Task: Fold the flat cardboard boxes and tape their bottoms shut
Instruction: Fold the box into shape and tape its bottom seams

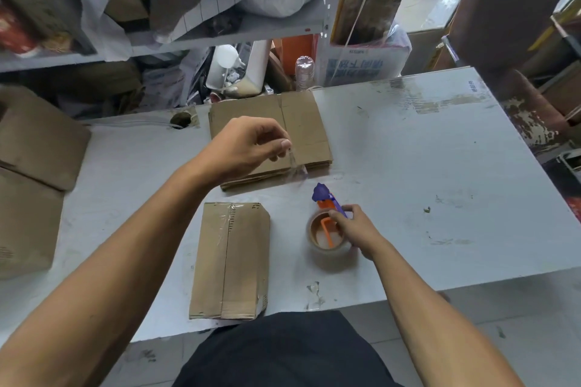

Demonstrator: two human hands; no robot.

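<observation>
A folded cardboard box (231, 261) lies on the white table (440, 166) near its front edge, with clear tape along its seam. Behind it sits a stack of flat cardboard boxes (301, 122). My left hand (248, 148) hovers over that stack and pinches the free end of a clear tape strip (294, 163) that runs down toward the dispenser. My right hand (355, 226) grips a purple and orange tape dispenser (327, 223) with its roll of clear tape, resting on the table right of the folded box.
Large cardboard boxes (34, 166) stand at the table's left end. A cable hole (180, 119) is in the table behind the stack. Cluttered metal shelves (220, 38) rise behind. A scrap of tape (314, 295) sticks near the front edge.
</observation>
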